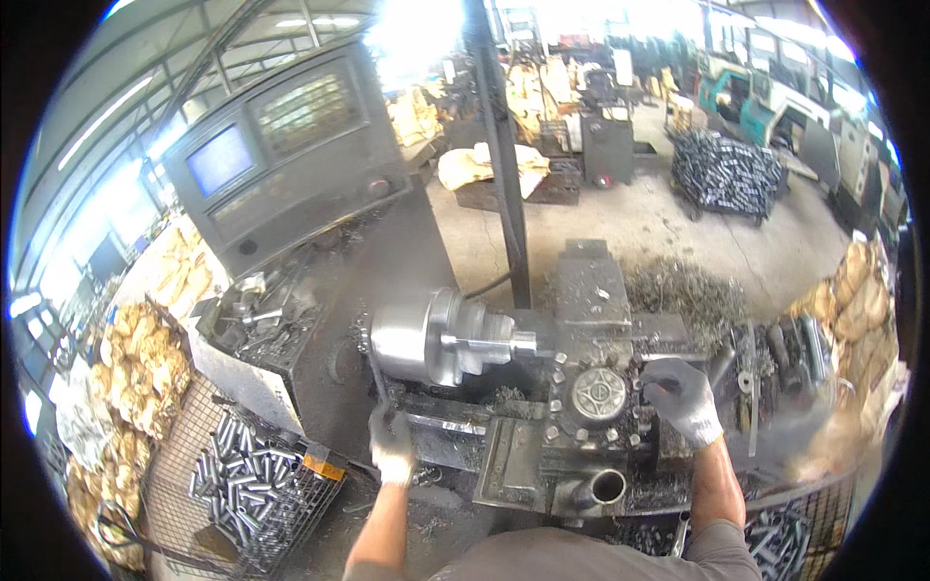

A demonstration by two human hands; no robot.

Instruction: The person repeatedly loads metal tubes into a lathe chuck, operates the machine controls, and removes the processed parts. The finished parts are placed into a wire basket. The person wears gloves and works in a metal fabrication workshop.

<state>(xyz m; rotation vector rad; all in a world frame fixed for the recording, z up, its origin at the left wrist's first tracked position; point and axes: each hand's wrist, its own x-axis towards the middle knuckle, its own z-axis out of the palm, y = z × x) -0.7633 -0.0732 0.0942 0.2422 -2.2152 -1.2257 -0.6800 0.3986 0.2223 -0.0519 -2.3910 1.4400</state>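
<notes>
In front of me is a lathe with a shiny metal chuck (pixel 405 339), its outline smeared as if spinning. A bright stepped metal workpiece (pixel 494 346) juts out of it to the right. My left hand (pixel 390 436), in a grey-and-white glove, is closed on the lower end of a dark lever (pixel 378 378) just left of the chuck. My right hand (pixel 681 395), gloved alike, is beside the bolted tool post (pixel 599 394). Its fingers are curled together, and what they hold, if anything, is hidden.
A wire basket (pixel 320 504) of short metal tubes (pixel 242 479) stands lower left. A control panel (pixel 276 145) with a lit screen rises at the upper left. Metal shavings (pixel 688 295) are heaped behind the lathe. Stuffed sacks (pixel 145 368) stand along the left side.
</notes>
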